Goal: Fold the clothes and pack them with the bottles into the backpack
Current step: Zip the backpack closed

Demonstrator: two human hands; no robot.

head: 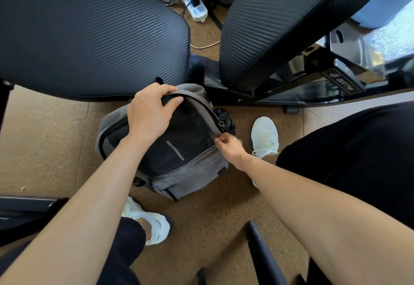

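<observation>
While left hand (152,114) curls over the backpack (190,172) top at 12 o'clock, right hand (229,146) pinches the zipper (211,118) edge at 3 o'clock, zipper arcing between them.

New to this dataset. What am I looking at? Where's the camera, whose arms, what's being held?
There is no robot here. A person wears one wide-angle camera on the head, and it looks down at their own arms. A grey backpack stands on the brown floor by dark chairs. The left hand grips its top, and the right hand pinches the opening's edge by the zipper. A dark bottle seems to sit in the side pocket. The white shoes are the person's.
</observation>
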